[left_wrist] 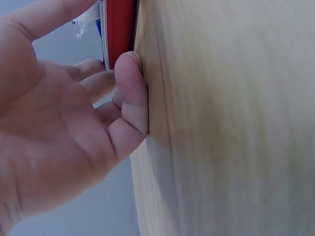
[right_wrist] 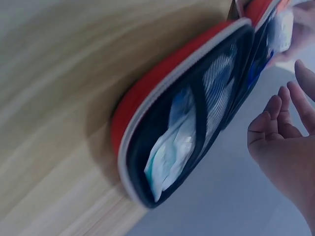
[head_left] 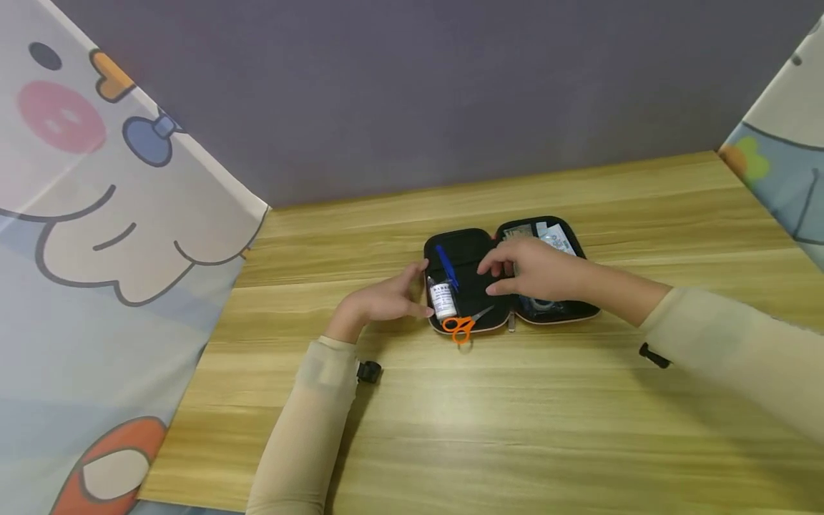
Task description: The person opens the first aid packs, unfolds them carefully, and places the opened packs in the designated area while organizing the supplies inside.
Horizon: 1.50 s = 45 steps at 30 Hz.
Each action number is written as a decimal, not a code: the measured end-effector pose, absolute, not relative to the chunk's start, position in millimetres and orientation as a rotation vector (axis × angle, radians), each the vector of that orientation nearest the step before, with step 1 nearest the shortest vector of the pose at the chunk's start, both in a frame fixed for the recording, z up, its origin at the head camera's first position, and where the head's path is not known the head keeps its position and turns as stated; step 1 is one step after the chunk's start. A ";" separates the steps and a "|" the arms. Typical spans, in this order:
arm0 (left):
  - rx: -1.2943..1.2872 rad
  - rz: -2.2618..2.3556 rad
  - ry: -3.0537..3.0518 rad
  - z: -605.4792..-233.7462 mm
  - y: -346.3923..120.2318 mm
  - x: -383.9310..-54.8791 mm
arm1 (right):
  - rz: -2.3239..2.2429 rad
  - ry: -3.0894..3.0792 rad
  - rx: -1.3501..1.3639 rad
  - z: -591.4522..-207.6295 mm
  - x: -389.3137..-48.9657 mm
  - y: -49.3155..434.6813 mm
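Observation:
A zippered first-aid case [head_left: 473,282], black inside and red outside, lies unfolded on the wooden table. Its left half holds a blue pen-like tool [head_left: 445,266], a white labelled bottle [head_left: 443,300] in clear wrap and orange-handled scissors [head_left: 458,327]. Packets [right_wrist: 172,152] sit under a strap in the right half. My left hand [head_left: 389,297] rests at the case's left edge, thumb and fingers spread along it. Above the middle of the case hovers my right hand [head_left: 537,268], fingers loosely bent and nothing between them; it covers part of the right half.
The wood-grain table [head_left: 515,400] runs back to a grey wall panel [head_left: 450,100]. Cartoon-printed cloth [head_left: 129,236] hangs on the left, with more on the right. Black wrist straps [head_left: 370,372] stick out below the sleeves.

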<state>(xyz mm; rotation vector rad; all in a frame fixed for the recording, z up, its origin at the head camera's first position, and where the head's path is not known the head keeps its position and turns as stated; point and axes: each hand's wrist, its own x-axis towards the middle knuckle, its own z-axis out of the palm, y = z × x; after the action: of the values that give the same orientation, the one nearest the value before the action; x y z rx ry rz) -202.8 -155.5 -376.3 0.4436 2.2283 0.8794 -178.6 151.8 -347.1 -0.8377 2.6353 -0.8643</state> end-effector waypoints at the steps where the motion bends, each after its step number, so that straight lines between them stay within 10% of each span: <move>1: 0.445 0.880 2.232 -376.5 -155.9 -202.4 | -0.861 2.615 -0.865 -348.1 -176.4 148.5; 45: 0.454 0.876 2.256 -377.7 -157.6 -200.8 | -1.101 2.521 -0.986 -355.4 -171.4 134.9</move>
<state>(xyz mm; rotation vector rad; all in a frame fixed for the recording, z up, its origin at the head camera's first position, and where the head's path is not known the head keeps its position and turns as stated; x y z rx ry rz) -200.8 -157.6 -377.7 0.4542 2.2561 0.8757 -171.4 134.9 -355.4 -0.9865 2.5215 -1.1013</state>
